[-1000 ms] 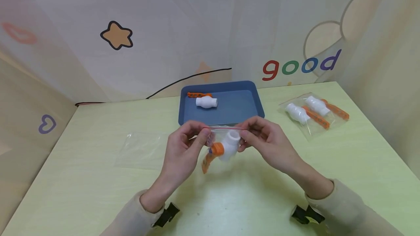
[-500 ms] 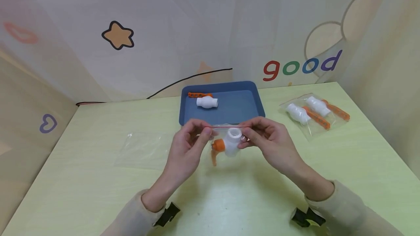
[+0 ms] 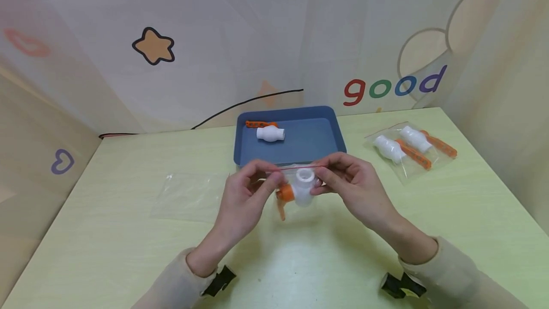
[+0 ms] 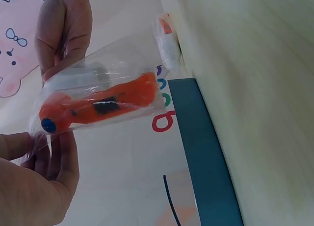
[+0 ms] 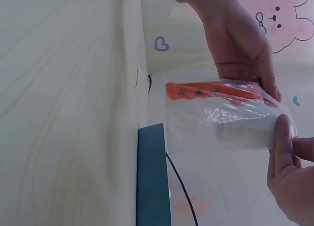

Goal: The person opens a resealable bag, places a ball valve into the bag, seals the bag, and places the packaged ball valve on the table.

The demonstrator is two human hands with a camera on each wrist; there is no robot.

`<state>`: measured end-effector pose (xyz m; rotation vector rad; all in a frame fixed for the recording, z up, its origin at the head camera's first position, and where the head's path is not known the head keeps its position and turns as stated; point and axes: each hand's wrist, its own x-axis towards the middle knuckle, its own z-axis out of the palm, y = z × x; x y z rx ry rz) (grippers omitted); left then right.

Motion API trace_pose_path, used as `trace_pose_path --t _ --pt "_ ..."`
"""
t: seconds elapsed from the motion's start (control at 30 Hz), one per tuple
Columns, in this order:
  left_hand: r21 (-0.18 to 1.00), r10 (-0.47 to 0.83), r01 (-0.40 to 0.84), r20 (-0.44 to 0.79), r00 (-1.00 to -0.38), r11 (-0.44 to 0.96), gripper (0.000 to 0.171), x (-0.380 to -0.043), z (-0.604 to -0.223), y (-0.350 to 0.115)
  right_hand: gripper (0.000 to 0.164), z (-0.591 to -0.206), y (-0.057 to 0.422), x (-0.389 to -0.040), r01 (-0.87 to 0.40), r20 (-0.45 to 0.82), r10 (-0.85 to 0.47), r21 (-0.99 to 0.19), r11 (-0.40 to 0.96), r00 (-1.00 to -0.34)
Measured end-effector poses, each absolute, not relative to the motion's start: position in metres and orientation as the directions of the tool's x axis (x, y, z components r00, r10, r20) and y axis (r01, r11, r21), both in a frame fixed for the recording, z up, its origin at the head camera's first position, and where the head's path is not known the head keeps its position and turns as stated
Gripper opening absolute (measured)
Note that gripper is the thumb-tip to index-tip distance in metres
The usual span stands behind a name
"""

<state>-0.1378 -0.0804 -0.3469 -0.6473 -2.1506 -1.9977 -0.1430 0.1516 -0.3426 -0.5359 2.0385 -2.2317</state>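
Both hands hold a clear zip bag by its red-lined top edge, raised above the table. Thumb and fingers of the left hand pinch the edge's left part; those of the right hand pinch its right part. Inside the bag hangs a white ball valve, its round opening facing up in the head view. The valve's orange handle points down toward the bag's bottom, as both wrist views show. Fingers behind the bag are partly hidden.
Behind the hands, a blue tray holds another white valve with an orange handle. At right lie two bagged valves. A flat clear bag lies left of the left hand.
Along the bag's top edge, the left hand has shifted right, then dipped slightly, so the edge now slants. The bagged valve has swung a little. The right hand has barely moved.
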Motion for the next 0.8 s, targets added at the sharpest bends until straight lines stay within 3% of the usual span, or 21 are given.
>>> trace_pose_path --t 0.37,0.8 --pt "0.903 0.173 0.428 0.415 -0.893 0.044 0.005 -0.1361 -0.3418 -0.0839 0.020 -0.3416 0.1535 -0.1449 -0.139 0.165 -0.298 -0.985 -0.107 -0.940" --pt "0.938 0.248 0.336 0.306 -0.919 0.089 0.015 -0.1347 -0.3407 -0.0810 0.018 -0.3409 0.1529 -0.1425 -0.176 0.200 -0.269 -0.978 -0.113 -0.942"
